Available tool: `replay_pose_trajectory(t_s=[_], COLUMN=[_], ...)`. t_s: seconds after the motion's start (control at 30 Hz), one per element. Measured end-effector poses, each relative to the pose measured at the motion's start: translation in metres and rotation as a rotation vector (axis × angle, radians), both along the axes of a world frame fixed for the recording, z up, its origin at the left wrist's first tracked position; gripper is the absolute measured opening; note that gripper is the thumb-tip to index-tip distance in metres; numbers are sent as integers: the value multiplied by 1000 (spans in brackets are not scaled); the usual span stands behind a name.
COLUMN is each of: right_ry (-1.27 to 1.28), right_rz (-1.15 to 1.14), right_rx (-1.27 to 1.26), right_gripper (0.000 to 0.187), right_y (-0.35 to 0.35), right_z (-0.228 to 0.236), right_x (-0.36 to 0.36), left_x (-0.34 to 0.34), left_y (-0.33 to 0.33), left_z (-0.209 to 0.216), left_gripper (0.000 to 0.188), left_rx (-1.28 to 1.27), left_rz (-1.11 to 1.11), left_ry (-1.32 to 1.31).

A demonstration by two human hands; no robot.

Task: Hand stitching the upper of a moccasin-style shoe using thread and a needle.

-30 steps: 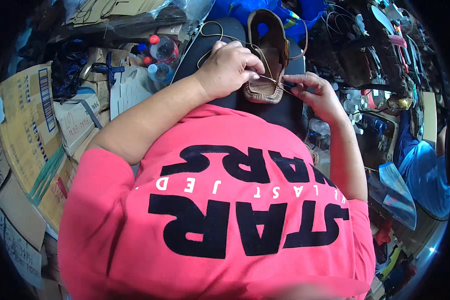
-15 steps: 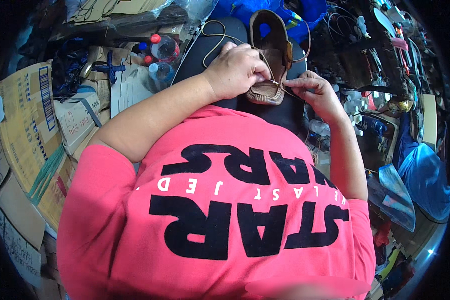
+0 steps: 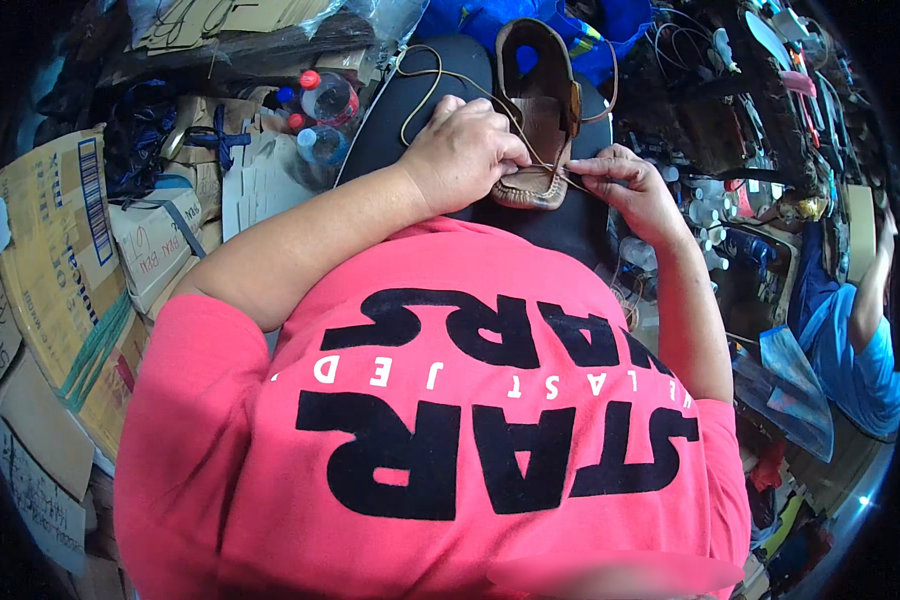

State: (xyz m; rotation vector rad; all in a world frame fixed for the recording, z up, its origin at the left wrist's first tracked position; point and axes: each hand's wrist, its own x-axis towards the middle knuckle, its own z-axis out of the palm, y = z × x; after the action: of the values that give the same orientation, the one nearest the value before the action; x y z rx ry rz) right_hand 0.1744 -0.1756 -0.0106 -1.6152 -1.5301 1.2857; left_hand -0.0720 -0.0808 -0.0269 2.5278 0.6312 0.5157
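A brown leather moccasin [image 3: 542,100] rests on my dark-trousered lap, its toe toward me and its opening upward. My left hand [image 3: 467,148] is closed at the left of the toe, pinching a thin tan leather lace between thumb and fingers. From there the lace [image 3: 480,88] loops out over my left thigh and also crosses the shoe's opening. On the shoe's right edge, my right hand [image 3: 630,185] pinches the lace between thumb and forefinger. A further loop of lace sticks out at the shoe's far right side. The exact fingertip grip is small in view.
Plastic bottles [image 3: 328,97] with red and blue caps stand at the left, near cardboard boxes [image 3: 55,270]. A blue bag [image 3: 595,40] lies beyond the shoe. Cluttered shelves and small bottles [image 3: 708,205] fill the right. Another person in blue [image 3: 850,350] is at the far right.
My left hand has shifted slightly left, and the lace now stretches in a straighter line across the shoe's opening. The other person's bare arm has come into view at the far right.
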Motion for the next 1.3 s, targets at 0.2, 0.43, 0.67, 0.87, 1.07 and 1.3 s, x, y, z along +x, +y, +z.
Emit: replay_pose_trajectory(t_s=[0.2,0.43,0.67,0.87,1.07,1.3], right_ry=[61,91,12,-3,12,292], right_rz=[-6,5,25,24,-49,-157], right_rx=[-43,-94,-93,-43,-33,-221], right_gripper=[31,27,28,30,26,26], right_y=[0,1,1,1,0,10], right_z=[2,3,7,4,0,5], right_x=[1,1,0,0,-4,-3], left_x=[2,2,1,3,15,29], left_y=[2,3,3,3,-3,3], left_z=[1,1,0,3,5,7], left_gripper=[12,13,16,16,12,14], left_rx=[0,7,5,-44,-213,-315], left_rz=[-4,-6,-14,3,93,135], left_ry=[-10,5,18,44,44,73])
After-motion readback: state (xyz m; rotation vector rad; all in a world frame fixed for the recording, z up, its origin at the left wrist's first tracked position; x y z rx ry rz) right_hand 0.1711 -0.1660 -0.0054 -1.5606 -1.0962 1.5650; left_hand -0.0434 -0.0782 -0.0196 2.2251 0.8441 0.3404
